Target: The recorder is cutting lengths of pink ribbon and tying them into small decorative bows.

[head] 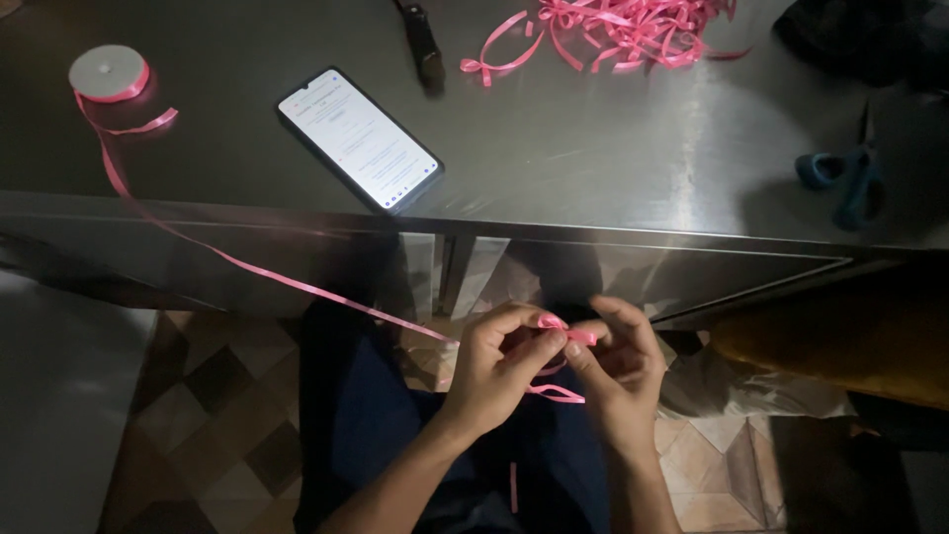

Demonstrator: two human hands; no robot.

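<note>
Left hand | right hand | fingers of both pinch pink ribbon | strand runs up-left to spool

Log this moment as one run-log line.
left hand: pinching pink ribbon | right hand: pinching same ribbon | spool: on table | phone: lit

We hold our left hand and right hand close together below the chest, fingertips nearly meeting, thumbs and forefingers pinched, other fingers curled; both bare forearms rise from the bottom edge, converging toward the middle
</note>
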